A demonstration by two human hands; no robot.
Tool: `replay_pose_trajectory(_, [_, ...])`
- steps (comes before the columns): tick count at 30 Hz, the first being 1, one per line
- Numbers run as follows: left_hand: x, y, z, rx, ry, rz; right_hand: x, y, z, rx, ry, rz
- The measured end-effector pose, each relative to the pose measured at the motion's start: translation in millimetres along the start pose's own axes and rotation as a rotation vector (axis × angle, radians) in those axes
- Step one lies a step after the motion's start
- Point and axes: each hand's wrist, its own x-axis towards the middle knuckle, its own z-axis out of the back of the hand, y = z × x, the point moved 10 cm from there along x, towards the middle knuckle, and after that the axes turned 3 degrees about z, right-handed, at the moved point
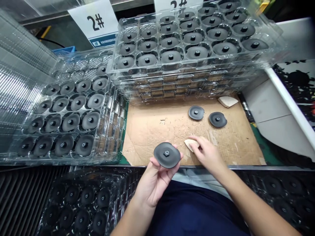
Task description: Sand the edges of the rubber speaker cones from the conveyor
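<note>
My left hand [154, 178] holds a black rubber-like disc with a central stud [166, 155] upright on its fingertips, just in front of the cardboard sheet [157, 137]. My right hand [206, 152] grips a pale, curved pad [190, 145], probably foam or fine abrasive, and presses it near the sheet's front edge. Two similar black discs [196, 112] [218, 119] lie flat on the cardboard beyond my right hand. A pale wedge-shaped piece [227, 101] rests farther back, against the tray stack.
Stacked clear plastic trays [187, 82] of black discs stand behind the cardboard. Another clear tray [69, 111] of discs lies to the left, and a darker filled tray [81, 203] sits low at front left. White "2#" signs [94, 21] stand at the back.
</note>
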Motion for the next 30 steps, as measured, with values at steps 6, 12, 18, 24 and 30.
replay_pose_trajectory(6, [1, -5, 5.1, 0.098, -0.069, -0.143, 2, 120, 50, 0.184, -0.098, 0.315])
replay_pose_trajectory(12, [-7, -25, 7.6, 0.230, -0.140, -0.293, -21, 166, -5, 0.200, 0.483, 0.447])
replay_pose_trajectory(18, [-18, -42, -25.5, 0.223, -0.065, -0.330, -24, 170, 7, 0.359, 0.452, 0.501])
replay_pose_trajectory(24, [-13, -39, -24.6, 0.138, 0.051, -0.316, -33, 87, -2, 0.499, 0.408, 0.069])
replay_pose_trajectory(30, [-12, -30, -16.6, 0.182, 0.025, -0.219, -32, 23, 4, 0.475, 0.221, -0.224])
